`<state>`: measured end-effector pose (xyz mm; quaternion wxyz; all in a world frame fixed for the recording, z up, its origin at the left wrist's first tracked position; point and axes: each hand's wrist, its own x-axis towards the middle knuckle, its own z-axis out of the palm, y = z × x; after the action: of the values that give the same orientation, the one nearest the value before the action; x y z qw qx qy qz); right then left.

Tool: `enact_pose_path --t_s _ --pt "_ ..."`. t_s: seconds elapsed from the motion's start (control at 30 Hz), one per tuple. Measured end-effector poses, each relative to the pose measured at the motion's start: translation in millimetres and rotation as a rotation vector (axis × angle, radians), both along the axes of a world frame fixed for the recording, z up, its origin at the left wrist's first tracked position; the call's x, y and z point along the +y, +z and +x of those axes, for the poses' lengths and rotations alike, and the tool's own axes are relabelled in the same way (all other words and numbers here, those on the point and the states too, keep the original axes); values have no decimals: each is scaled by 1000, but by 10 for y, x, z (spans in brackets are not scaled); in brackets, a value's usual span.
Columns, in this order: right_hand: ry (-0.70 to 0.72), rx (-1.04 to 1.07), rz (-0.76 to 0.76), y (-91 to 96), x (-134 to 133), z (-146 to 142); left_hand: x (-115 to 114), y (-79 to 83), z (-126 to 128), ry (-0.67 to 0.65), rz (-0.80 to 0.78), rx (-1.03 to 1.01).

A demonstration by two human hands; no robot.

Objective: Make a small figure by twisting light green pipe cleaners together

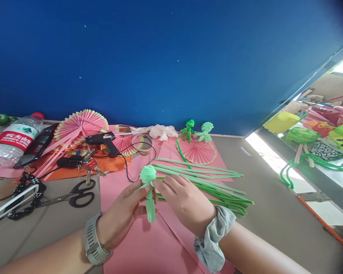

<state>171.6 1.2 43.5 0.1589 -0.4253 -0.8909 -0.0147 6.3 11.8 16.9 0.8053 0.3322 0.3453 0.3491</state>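
Observation:
Between my hands is a light green pipe-cleaner figure (148, 174), with a round coiled head on top and a straight stem hanging below. My left hand (128, 203) is closed around its middle, thumb and fingers pinching just under the head. From the other side my right hand (181, 199) pinches at the figure's neck; its fingertips are partly hidden. Loose green pipe cleaners (217, 186), light and dark, lie behind and to the right of my right hand. At the back stand a dark green pipe-cleaner figure (188, 131) and a pale green one (205, 132).
Pink paper (131, 247) lies beneath my hands. To the left are a black glue gun (104, 141), keys (93, 166), scissors (81, 194), a beaded string (30, 211) and a large plastic bottle (14, 139). Pink paper fans (82, 127) and a tape roll (142, 143) sit before the blue partition (160, 64).

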Motion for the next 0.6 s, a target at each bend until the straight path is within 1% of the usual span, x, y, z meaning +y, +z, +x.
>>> enact_pose_path --t_s 0.13,0.3,0.43,0.53,0.6 --pt "71 -91 92 31 55 91 -6 22 -3 -18 -13 -20" --pt "101 -158 220 12 105 145 -16 27 0 -25 -28 -20" --pt "39 -69 331 -29 50 64 -31 48 24 -1 25 22" --pt "-29 -3 397 -68 -33 -31 -49 91 48 57 97 57" --pt "-34 16 415 -88 -84 -79 -59 110 55 95 136 66"
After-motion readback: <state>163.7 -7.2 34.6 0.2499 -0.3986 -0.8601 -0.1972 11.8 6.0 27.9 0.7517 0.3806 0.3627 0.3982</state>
